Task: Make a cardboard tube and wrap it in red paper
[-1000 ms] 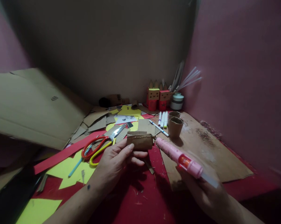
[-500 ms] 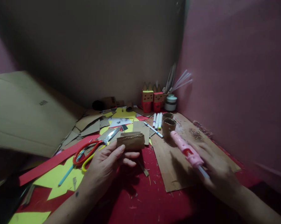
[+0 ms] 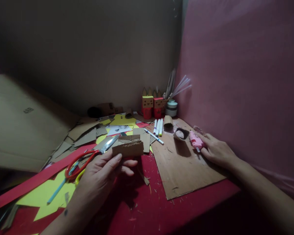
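My left hand (image 3: pixel 104 169) pinches a folded strip of brown cardboard (image 3: pixel 127 148) between thumb and fingers, a glossy line along its upper edge. At the right, my right hand (image 3: pixel 216 150) is closed round a pink glue gun (image 3: pixel 196 141), low over the far right part of a brown board (image 3: pixel 183 176). A clear glue stick pokes out of its near end. Just left of the gun, a cardboard tube (image 3: pixel 180 134) is tipped over, its dark opening showing. Another cardboard tube (image 3: pixel 168 122) lies tilted behind it.
Scissors (image 3: pixel 82 163) with red and yellow handles lie left of my left hand, among yellow paper (image 3: pixel 39 199) and cardboard scraps. Several markers (image 3: pixel 158 128) lie beyond the board. Two cardboard animal figures (image 3: pixel 147 106) and a lidded jar (image 3: pixel 171 107) stand by the wall.
My right hand has carried the glue gun right and away from me, towards the board's far side. The two cardboard tubes, upright before, are now tipped. My left hand keeps its grip.
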A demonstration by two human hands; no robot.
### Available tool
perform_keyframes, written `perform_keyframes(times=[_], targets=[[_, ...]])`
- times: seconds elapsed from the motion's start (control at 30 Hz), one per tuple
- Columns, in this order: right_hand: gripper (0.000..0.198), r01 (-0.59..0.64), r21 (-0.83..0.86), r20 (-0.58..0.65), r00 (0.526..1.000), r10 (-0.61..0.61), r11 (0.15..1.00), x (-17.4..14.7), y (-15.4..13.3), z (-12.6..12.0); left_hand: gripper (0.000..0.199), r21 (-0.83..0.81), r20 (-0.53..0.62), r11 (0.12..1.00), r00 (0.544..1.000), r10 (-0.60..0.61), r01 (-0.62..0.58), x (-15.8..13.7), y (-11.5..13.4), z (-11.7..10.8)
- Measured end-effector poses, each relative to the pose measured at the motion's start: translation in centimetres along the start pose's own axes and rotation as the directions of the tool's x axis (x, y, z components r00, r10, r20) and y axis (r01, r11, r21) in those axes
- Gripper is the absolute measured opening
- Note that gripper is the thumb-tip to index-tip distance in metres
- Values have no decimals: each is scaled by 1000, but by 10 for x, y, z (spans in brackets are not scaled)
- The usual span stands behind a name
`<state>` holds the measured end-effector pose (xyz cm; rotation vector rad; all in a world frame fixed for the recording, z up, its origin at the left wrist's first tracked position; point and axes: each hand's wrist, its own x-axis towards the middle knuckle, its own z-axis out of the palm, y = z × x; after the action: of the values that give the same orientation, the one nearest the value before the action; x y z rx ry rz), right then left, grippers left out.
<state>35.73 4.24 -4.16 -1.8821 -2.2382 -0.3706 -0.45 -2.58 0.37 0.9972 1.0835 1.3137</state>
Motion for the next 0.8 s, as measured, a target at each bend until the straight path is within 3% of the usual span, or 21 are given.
perform_keyframes(times=[0.17, 0.3, 0.4, 0.5, 0.57, 0.63, 0.7, 0.8], targets=[[53, 15, -52, 12, 1000, -14, 999, -2, 3, -7, 35, 14, -11, 1000, 1000, -14, 14, -3, 3, 4], [55, 110, -72, -141, 983, -119, 991, -6, -6, -22, 39, -4, -48, 1000, 998, -27, 26, -4, 5, 7], [61, 379, 20, -177, 912, -369, 925, -1, -23, -32, 40, 8, -30, 999, 999, -32, 32, -3, 5, 6], [72, 584, 92, -58, 812, -581, 807, 14, -39, -38, 39, 24, -4, 999, 999, -35, 35, -2, 3, 4], [71, 642, 161, -2, 760, -650, 750, 26, -46, -40, 38, 24, 1, 999, 999, -35, 35, -1, 2, 2], [64, 652, 228, 12, 741, -672, 723, 36, -50, -40, 37, 27, -2, 999, 1000, -28, 28, 0, 1, 1], [56, 617, 303, -9, 764, -645, 726, 44, -52, -40, 35, 33, -6, 999, 1000, -15, 15, 0, 0, -1], [45, 405, 467, -72, 903, -423, 786, 58, -54, -40, 34, 26, 13, 1000, 1000, -7, 7, 0, 0, -1]])
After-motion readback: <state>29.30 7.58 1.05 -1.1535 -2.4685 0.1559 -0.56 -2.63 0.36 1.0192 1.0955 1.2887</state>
